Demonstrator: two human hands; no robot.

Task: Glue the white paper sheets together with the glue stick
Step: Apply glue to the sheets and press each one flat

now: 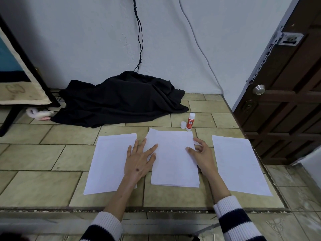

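Observation:
Three groups of white paper lie on the tiled floor: a left sheet (107, 162), a middle stack (172, 160) and a right sheet (239, 164). My left hand (140, 159) lies flat with fingers spread, across the left sheet and the left edge of the middle stack. At the stack's right edge my right hand (199, 152) rests with fingers loosely curled, fingertips touching the top sheet. A red and white glue stick (190, 121) stands upright just beyond the middle stack, uncapped, with its white cap (182, 125) beside it on the left.
A heap of black cloth (121, 100) lies against the wall behind the papers. A dark wooden door (286, 94) stands at the right. A dark furniture frame (20, 87) is at the left. A floor step edge (156, 210) runs across near me.

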